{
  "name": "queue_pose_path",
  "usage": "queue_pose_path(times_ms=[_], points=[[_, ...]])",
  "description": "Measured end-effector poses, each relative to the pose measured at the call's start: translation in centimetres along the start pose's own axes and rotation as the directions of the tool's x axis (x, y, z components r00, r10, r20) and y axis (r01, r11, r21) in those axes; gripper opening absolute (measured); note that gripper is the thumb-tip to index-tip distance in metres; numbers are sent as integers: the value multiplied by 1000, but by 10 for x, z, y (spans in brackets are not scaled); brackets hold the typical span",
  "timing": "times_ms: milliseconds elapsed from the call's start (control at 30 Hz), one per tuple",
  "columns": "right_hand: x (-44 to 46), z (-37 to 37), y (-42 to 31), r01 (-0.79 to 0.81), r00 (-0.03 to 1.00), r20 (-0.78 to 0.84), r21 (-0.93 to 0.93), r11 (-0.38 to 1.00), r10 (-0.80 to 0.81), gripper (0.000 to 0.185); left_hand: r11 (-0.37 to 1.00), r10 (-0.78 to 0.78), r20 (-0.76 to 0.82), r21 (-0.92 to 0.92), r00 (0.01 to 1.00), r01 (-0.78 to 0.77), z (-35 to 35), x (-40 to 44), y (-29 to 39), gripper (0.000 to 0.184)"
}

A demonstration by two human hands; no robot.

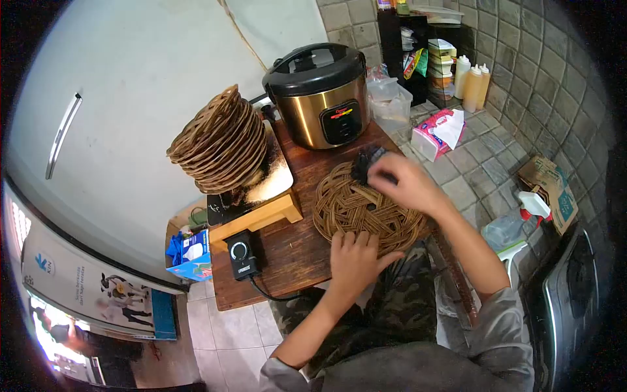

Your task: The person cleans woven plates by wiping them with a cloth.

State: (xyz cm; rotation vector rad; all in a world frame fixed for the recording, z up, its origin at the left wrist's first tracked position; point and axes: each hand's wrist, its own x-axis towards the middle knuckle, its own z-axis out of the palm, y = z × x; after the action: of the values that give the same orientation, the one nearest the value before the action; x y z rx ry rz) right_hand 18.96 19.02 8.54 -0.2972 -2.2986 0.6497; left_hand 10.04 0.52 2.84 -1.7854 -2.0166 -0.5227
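Note:
A round woven rattan plate (366, 212) lies on the brown wooden table in front of me. My left hand (354, 261) rests on its near edge, fingers lying over the weave and thumb spread to the right. Over the plate's far edge, my right hand (408, 183) is closed around a dark, crumpled piece that looks like a black cloth (366, 163). Part of that cloth is hidden by the fingers. To the left, a tilted stack of similar rattan plates (222, 144) stands on a low wooden stand with a shiny top (277, 173).
Behind the plate stands a gold and black rice cooker (320, 98). A black dial controller (241, 255) with a cable sits at the table's front left. On the tiled counter are a tissue pack (439, 134), a spray bottle (513, 222) and squeeze bottles (473, 85).

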Motion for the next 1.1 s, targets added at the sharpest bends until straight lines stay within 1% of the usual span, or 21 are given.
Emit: queue_pose_path(times_ms=[33, 67, 100, 167, 200, 267, 300, 367, 400, 467, 500, 567, 733, 800, 900, 933, 967, 1033, 1067, 1100], points=[[-11, 14, 13, 29, 989, 146, -53, 998, -21, 16, 994, 73, 35, -89, 997, -69, -7, -1, -14, 61], [-24, 25, 16, -3, 972, 234, -37, 999, 11, 16, 975, 148, 66, -179, 987, -134, -13, -3, -30, 62], [-37, 35, 23, 38, 944, 328, -30, 999, -26, 17, 975, 142, 72, -182, 987, -127, -19, -4, -47, 62], [-49, 44, 11, 34, 924, 382, -125, 992, 17, 16, 973, 111, 197, -221, 974, -66, -28, -6, -77, 62], [-49, 48, 9, 39, 918, 396, -114, 993, 10, 16, 974, 94, 204, -219, 975, -48, -25, -11, -84, 62], [-42, 53, 8, 53, 916, 399, -64, 997, -23, 15, 919, 70, 82, -394, 994, -32, -9, -14, -101, 57], [-40, 55, 7, 58, 917, 398, -63, 996, -28, 15, 920, 70, 79, -389, 994, -34, -5, -16, -104, 57], [-41, 60, 5, 117, 926, 376, -202, 972, -33, 14, 907, 43, -5, -420, 999, -41, 4, -24, -101, 57], [-39, 61, 7, 111, 925, 378, -204, 973, -26, 14, 913, 39, 5, -407, 999, -34, 8, -26, -101, 58], [-31, 61, 15, 107, 951, 309, -296, 949, -11, 15, 909, 42, 14, -415, 999, -33, 6, -26, -102, 58], [-25, 59, 21, 108, 948, 318, -298, 948, -8, 15, 909, 51, 16, -415, 999, -40, 6, -26, -102, 57], [-18, 55, 29, -26, 942, 299, -392, 919, 154, 16, 912, 49, 9, -409, 999, -41, 10, -27, -102, 57], [-26, 63, 12, -48, 936, 299, -412, 910, 185, 17, 908, 30, -14, -418, 999, -33, 11, -26, -102, 56], [-32, 61, -3, 56, 897, 439, -214, 975, 45, 17, 906, 24, 3, -423, 1000, -20, 11, -26, -102, 55], [-36, 60, -6, 69, 884, 466, -210, 975, 37, 17, 893, 30, 27, -450, 999, -14, 8, -24, -102, 55], [-32, 57, -4, 40, 910, 415, -129, 991, 18, 16, 888, 33, 23, -459, 999, -18, 8, -22, -102, 55], [-30, 55, 0, 33, 907, 420, -135, 990, 27, 16, 888, 28, 22, -459, 999, -15, 7, -23, -102, 54], [-22, 57, 14, 23, 949, 308, -279, 960, 67, 13, 888, 19, 26, -460, 999, -5, 7, -25, -100, 54], [-20, 60, 21, -23, 958, 257, -373, 928, 127, 12, 893, 16, 15, -450, 1000, -7, 7, -24, -100, 55], [-19, 60, 25, 0, 964, 243, -403, 915, 107, 11, 898, 12, 7, -440, 1000, -7, 7, -25, -100, 55]])
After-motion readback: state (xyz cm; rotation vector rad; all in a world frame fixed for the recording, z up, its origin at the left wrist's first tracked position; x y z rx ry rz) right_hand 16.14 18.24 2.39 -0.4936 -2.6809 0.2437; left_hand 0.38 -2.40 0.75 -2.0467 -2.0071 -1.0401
